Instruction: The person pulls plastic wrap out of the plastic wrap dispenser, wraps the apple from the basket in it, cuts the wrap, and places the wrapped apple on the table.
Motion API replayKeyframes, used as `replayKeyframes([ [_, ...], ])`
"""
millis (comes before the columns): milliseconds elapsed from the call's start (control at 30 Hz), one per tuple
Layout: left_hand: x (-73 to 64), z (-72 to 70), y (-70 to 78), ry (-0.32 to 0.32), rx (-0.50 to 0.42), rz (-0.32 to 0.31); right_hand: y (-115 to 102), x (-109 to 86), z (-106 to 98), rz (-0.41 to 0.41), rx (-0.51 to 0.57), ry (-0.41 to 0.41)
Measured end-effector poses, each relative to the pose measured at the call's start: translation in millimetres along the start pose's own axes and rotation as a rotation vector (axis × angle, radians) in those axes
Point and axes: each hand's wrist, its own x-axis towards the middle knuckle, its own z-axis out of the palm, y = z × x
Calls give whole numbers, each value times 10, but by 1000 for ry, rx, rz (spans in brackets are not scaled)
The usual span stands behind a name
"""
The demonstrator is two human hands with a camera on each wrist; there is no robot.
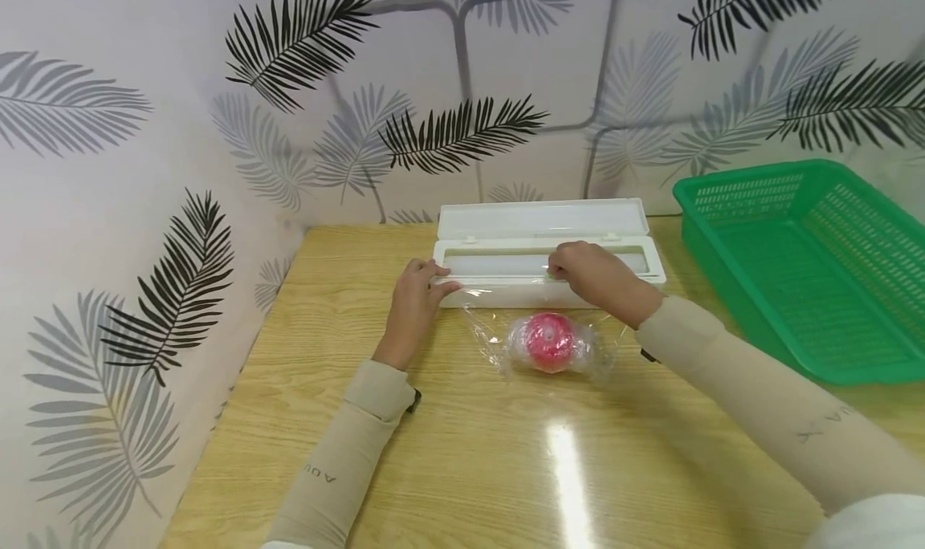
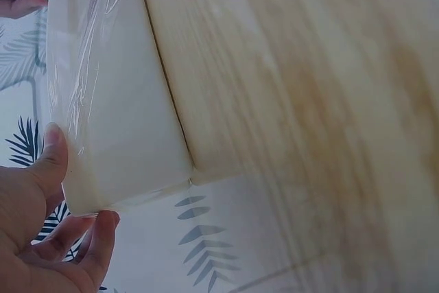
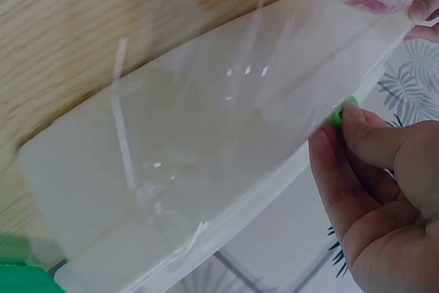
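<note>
A long white cling film dispenser (image 1: 499, 297) lies at the table's far edge with its lid (image 1: 542, 220) flipped back and a pale roll inside. My left hand (image 1: 413, 312) grips its left front corner, thumb and fingertips at the end, as the left wrist view shows. Over the front edge, near the middle, my right hand (image 1: 596, 276) pinches a small green slide cutter (image 3: 336, 116) between thumb and fingers. Clear cling film (image 3: 199, 101) drapes down the dispenser's front. Just before it sits a round pink-red thing (image 1: 549, 342) wrapped in crinkled film; its kind is blurred.
A green plastic basket (image 1: 751, 292) with slotted sides stands on the right, close to my right forearm. The wood-grain table (image 1: 462, 453) stretches toward me. Behind it hangs a leaf-patterned cloth (image 1: 433, 67).
</note>
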Motion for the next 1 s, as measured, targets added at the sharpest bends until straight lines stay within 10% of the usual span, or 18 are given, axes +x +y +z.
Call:
replayKeyframes([
  [1000,-8,-25,30,-20,10,-21,419,-474,-111,58,-18,65],
])
